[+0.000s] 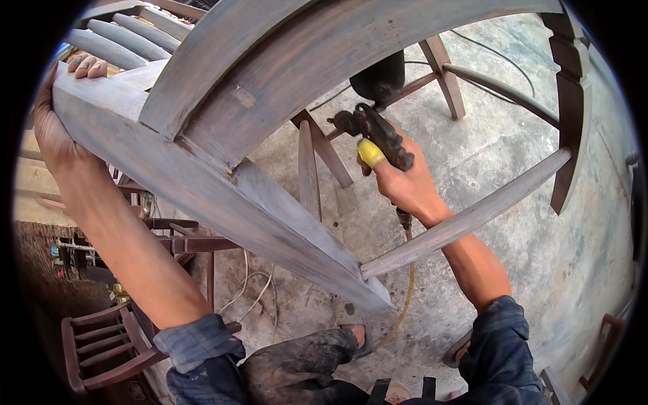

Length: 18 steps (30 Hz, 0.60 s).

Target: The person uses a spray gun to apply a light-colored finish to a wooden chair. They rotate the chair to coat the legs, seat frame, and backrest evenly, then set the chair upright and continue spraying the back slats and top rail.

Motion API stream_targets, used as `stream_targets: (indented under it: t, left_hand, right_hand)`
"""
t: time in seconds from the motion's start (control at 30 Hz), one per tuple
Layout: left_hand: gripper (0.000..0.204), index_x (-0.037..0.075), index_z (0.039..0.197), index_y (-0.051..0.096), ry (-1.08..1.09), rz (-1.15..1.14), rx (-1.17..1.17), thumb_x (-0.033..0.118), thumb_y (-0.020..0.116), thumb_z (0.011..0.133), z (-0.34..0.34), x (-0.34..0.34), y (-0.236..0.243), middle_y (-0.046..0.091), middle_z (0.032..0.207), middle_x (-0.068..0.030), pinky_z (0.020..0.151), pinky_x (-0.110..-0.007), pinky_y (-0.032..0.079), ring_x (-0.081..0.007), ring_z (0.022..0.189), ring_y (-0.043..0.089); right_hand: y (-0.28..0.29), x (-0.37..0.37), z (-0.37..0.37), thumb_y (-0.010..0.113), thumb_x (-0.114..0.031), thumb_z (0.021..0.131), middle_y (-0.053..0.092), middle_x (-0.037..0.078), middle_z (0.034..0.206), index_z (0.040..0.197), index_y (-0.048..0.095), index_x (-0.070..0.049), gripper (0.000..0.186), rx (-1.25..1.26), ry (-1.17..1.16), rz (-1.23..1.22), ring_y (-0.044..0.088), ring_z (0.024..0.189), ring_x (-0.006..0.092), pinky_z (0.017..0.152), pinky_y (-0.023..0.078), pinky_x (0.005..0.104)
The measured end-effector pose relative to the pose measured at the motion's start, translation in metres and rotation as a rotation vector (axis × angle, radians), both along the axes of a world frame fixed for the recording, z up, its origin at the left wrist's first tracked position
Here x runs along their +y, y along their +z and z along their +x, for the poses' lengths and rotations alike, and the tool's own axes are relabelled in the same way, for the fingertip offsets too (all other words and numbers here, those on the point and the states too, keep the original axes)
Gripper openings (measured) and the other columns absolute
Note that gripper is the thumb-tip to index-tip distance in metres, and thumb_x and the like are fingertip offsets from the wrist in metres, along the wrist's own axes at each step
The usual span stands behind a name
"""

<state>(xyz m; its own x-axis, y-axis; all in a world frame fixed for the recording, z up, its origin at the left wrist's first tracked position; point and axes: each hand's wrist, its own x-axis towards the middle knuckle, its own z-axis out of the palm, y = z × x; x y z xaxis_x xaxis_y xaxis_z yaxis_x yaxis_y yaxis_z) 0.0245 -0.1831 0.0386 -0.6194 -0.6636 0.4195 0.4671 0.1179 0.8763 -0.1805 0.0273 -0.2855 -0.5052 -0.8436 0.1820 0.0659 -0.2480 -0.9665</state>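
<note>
A grey-brown wooden chair (223, 192) is tilted up in front of me, its legs, rails and slatted back spread across the view. My left hand (59, 118) is closed around the chair's edge at the far left, fingers over the top. My right hand (408, 179) grips a dark spray gun (383, 138) with a black cup (379, 79), below the chair's curved seat rail. The cup is partly hidden by that rail. Something yellow (370, 153) covers one digit of this hand. From the gun's handle a yellowish air hose (410, 277) runs down to the floor. My right forearm passes behind a round stretcher (472, 210).
A stained concrete floor (540, 270) lies beneath. A dark brown slatted chair (104, 344) stands at the lower left, with more brown furniture parts (196, 243) above it. White cables (260, 297) lie near my feet, and a dark cable (503, 54) curves across the floor at upper right.
</note>
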Motion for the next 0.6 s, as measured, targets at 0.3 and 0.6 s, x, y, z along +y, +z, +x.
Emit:
stream_targets:
  t: [0.3,0.6]
  left_hand:
    - [0.025,0.000,0.099,0.047,-0.023,-0.027,-0.001,0.006,0.067,0.086,0.003,-0.005,0.003,0.040,0.091,-0.0067,0.081,-0.036,0.041,-0.0186,0.083,0.043]
    - [0.027,-0.001,0.101,0.047,-0.038,-0.068,-0.022,0.011,0.065,0.086,0.009,-0.020,0.010,0.039,0.090,-0.0076,0.079,-0.034,0.040,-0.0186,0.084,0.041]
  right_hand:
    - [-0.006,0.011,-0.004,0.061,-0.022,0.097,0.062,0.000,0.078,0.117,0.062,-0.004,0.026,0.025,0.078,0.132,0.055,0.069,0.0084,0.060,0.044,0.0284]
    - [0.009,-0.013,-0.003,0.064,-0.020,0.092,0.056,0.001,0.081,0.126,0.063,-0.007,0.037,-0.034,0.025,0.034,0.051,0.075,0.0114,0.068,0.043,0.0292]
